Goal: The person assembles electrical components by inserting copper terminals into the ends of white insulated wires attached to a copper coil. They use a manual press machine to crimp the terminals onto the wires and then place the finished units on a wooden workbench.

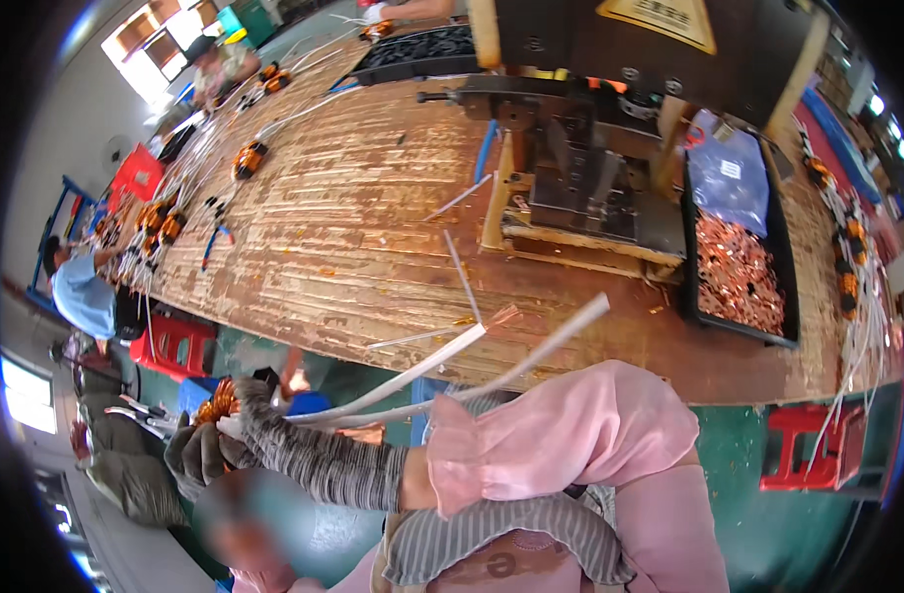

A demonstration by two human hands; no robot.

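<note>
Both my hands are together at the lower left, off the table's front edge. My left hand, in a dark grey glove, has its fingers curled beneath an orange wound coil. From the other side my right hand closes on the same coil, below a grey striped sleeve and a pink one; its fingertips are partly hidden. Two thick white cables run from beside my right wrist toward the right. One ends in bare copper strands above the table edge; the other looks blurred.
On the worn wooden table stands a dark press machine. Beside it a black tray holds copper pieces and a blue bag. More orange coils lie at left and right. Red stools stand below. Other people work across the table.
</note>
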